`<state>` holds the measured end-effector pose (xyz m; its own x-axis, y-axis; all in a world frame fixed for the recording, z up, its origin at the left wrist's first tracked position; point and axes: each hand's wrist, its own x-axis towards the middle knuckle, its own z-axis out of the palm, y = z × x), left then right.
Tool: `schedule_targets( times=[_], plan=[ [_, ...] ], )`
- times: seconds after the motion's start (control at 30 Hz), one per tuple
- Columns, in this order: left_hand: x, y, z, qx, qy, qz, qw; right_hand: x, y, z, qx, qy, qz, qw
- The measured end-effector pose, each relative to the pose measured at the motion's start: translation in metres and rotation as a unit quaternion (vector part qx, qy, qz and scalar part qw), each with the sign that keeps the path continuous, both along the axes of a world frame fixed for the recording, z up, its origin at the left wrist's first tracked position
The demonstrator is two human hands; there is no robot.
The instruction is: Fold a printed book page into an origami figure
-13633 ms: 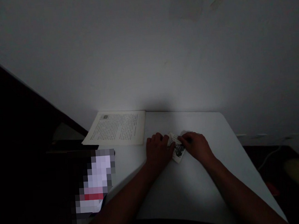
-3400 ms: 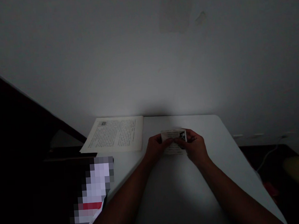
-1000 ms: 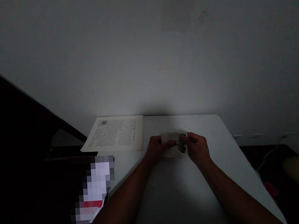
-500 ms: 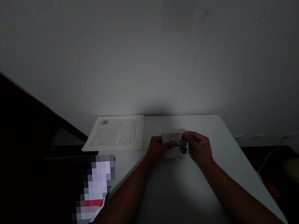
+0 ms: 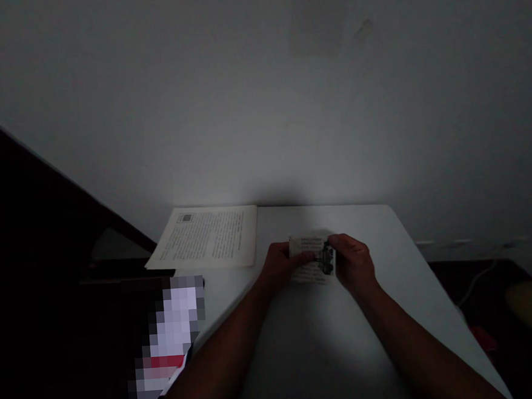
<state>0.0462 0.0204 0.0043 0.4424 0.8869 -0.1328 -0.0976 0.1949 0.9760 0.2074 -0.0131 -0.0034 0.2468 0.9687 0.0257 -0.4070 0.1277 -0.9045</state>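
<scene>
My left hand [image 5: 282, 265] and right hand [image 5: 352, 263] pinch a small folded printed paper [image 5: 313, 263] between them, fingers closed on its two side edges. It sits low at the middle of the white table [image 5: 330, 341]; I cannot tell whether it touches. In this dim light, uneven pulling could skew a crease or tear it. A printed sheet [image 5: 209, 237] lies apart, to the left.

Two hands [image 5: 280, 266] [image 5: 353, 265], one folded paper [image 5: 310, 260], one printed sheet [image 5: 209, 237], one table [image 5: 330, 341]

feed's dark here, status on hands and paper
Left hand and right hand each pinch folded paper. Held over table. Printed sheet lies apart, leftward.
</scene>
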Motion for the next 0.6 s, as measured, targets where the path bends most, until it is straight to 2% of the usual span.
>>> schedule_targets(
  times=[0.1, 0.2, 0.33, 0.43, 0.53, 0.6],
  plan=[
    [-0.001, 0.001, -0.001, -0.001, -0.007, -0.007, 1.0, 0.001, 0.002, 0.005, -0.02, 0.047, 0.039, 0.998],
    [-0.003, 0.0, -0.001, -0.004, -0.018, -0.029, 0.999, 0.004, 0.003, 0.008, -0.048, 0.053, 0.059, 0.996],
    [-0.007, -0.002, 0.001, -0.034, -0.021, -0.15, 0.988, 0.003, 0.0, 0.01, -0.054, -0.008, 0.12, 0.991],
    [-0.01, -0.003, 0.005, -0.063, -0.03, -0.245, 0.967, 0.0, -0.005, 0.013, -0.037, -0.043, 0.209, 0.976],
    [-0.013, -0.002, 0.007, -0.092, -0.04, -0.295, 0.95, -0.001, -0.008, 0.013, -0.008, -0.06, 0.279, 0.958],
    [-0.015, -0.001, 0.007, -0.103, -0.034, -0.315, 0.943, 0.001, -0.008, 0.01, 0.007, -0.056, 0.302, 0.952]
  ],
)
